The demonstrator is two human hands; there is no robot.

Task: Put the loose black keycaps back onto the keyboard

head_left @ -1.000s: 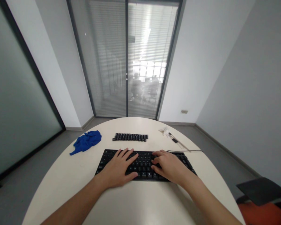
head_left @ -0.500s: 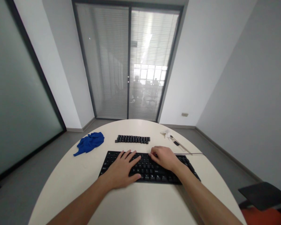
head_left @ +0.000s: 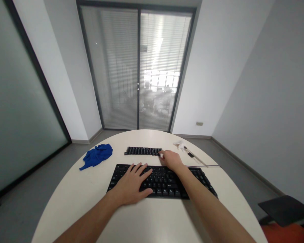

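Observation:
A black keyboard (head_left: 164,185) lies on the table in front of me. My left hand (head_left: 130,185) rests flat over its left half, fingers spread and holding nothing. Beyond the keyboard, loose black keycaps (head_left: 142,151) are lined up in two close rows. My right hand (head_left: 171,159) reaches over the keyboard to the right end of these rows. Its thumb and index finger are closed at the end keycap (head_left: 160,154) of the nearer row, and the fingertips partly cover it. My hands and right forearm hide some of the keyboard's keys.
A crumpled blue cloth (head_left: 97,155) lies at the left of the round white table (head_left: 147,219). At the back right are a crumpled white piece (head_left: 179,144) and a thin stick-like brush (head_left: 196,157) beside a small black piece (head_left: 190,155). A cable (head_left: 205,165) runs right from the keyboard.
My right hand has moved forward from the keyboard's upper keys to the right end of the keycap rows. My left hand stays in place on the keyboard.

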